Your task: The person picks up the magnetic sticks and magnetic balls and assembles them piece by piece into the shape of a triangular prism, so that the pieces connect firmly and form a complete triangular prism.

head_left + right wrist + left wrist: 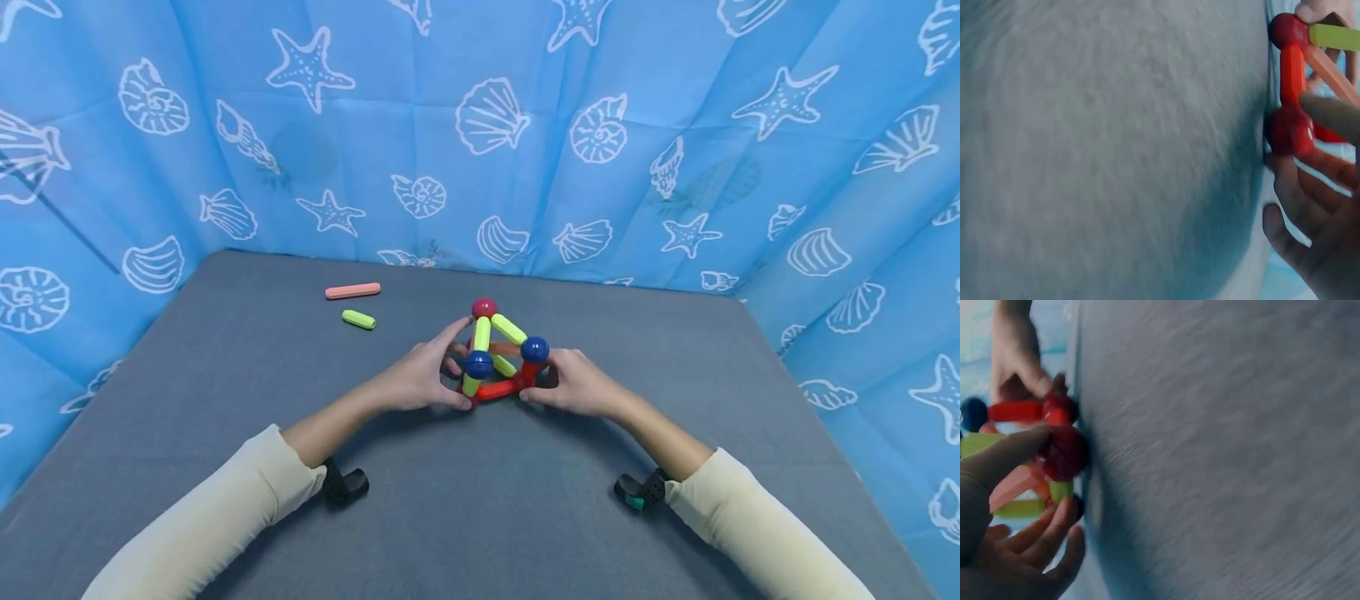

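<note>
A ball-and-rod building toy structure sits near the middle of the table, between both hands. A dark red ball tops it, with yellow-green rods sloping down to two blue balls. Along its near bottom edge lies a red rod. My left hand grips the left side, thumb on a red bottom ball in the left wrist view. On the right side, my right hand holds another red bottom ball, thumb and fingers about it. A salmon rod slants inside the structure.
A loose salmon rod and a short yellow-green rod lie at the back left of the grey table. Behind the table hangs a blue curtain with white shells and starfish.
</note>
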The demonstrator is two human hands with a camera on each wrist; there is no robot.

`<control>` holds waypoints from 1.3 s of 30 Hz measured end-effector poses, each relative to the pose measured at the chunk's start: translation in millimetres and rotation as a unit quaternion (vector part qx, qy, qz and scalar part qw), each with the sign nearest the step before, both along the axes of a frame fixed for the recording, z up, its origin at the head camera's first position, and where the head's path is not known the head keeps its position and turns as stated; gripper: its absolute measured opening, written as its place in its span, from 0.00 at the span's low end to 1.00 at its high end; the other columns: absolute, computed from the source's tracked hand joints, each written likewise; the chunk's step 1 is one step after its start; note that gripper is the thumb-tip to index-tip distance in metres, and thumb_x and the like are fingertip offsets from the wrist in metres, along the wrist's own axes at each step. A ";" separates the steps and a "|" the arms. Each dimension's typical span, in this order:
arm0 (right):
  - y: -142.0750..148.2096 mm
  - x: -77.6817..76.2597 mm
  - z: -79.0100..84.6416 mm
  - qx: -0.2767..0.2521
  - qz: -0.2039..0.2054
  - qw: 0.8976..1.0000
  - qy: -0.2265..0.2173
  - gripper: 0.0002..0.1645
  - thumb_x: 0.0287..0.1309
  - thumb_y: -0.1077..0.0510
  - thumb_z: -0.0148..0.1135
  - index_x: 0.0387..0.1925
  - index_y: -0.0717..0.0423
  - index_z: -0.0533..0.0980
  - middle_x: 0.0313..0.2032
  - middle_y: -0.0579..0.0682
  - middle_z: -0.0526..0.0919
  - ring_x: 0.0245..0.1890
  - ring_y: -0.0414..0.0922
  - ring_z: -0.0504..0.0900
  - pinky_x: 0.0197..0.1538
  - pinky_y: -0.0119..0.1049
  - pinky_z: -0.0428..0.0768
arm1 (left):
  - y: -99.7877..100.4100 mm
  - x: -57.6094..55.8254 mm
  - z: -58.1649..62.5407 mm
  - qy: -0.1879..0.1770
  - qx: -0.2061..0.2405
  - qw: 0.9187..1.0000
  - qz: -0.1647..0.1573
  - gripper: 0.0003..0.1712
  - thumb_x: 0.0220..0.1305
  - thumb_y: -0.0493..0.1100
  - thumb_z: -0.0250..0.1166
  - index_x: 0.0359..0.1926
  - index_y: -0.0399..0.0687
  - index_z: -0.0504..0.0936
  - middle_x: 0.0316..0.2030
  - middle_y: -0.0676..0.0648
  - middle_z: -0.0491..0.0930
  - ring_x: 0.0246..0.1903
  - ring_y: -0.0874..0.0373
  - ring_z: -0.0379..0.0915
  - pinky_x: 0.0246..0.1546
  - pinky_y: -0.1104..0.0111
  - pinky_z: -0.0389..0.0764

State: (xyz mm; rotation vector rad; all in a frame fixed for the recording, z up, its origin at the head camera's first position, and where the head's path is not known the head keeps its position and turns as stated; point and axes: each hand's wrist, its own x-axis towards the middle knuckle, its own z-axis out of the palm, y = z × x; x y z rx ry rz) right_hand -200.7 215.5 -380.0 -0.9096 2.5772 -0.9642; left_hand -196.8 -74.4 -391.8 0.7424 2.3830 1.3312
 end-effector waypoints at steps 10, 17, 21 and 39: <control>12.3 -16.3 -0.1 -0.063 0.054 0.994 -0.074 0.10 0.65 0.67 0.58 0.45 0.64 0.81 0.34 0.59 0.84 0.32 0.54 0.82 0.36 0.34 0.80 | -10.7 -11.3 -4.4 0.013 0.028 1.000 0.006 0.48 0.58 0.33 0.71 0.75 0.43 0.56 0.49 0.43 0.83 0.46 0.53 0.81 0.50 0.60 0.81; 0.5 -37.4 -10.3 -0.072 -0.012 0.997 -0.022 0.20 0.66 0.60 0.61 0.58 0.61 0.75 0.44 0.55 0.84 0.41 0.48 0.81 0.46 0.42 0.80 | -6.7 -12.6 -8.3 0.012 0.028 0.999 0.015 0.45 0.58 0.34 0.72 0.73 0.46 0.61 0.49 0.44 0.82 0.43 0.55 0.81 0.47 0.62 0.81; -7.5 -44.9 -12.3 -0.095 0.002 0.994 -0.047 0.21 0.71 0.59 0.56 0.63 0.59 0.73 0.49 0.56 0.84 0.45 0.50 0.82 0.52 0.47 0.79 | -5.0 -12.7 -8.3 0.010 0.031 0.999 0.016 0.44 0.58 0.34 0.71 0.73 0.46 0.61 0.49 0.44 0.82 0.43 0.55 0.81 0.47 0.61 0.81; -13.2 -49.1 -11.7 -0.099 -0.001 0.988 -0.120 0.19 0.76 0.55 0.49 0.60 0.59 0.73 0.46 0.57 0.82 0.44 0.51 0.79 0.52 0.45 0.78 | -34.4 -36.9 -0.2 0.076 0.007 0.996 0.053 0.36 0.59 0.34 0.72 0.67 0.40 0.70 0.47 0.40 0.84 0.44 0.50 0.79 0.48 0.55 0.79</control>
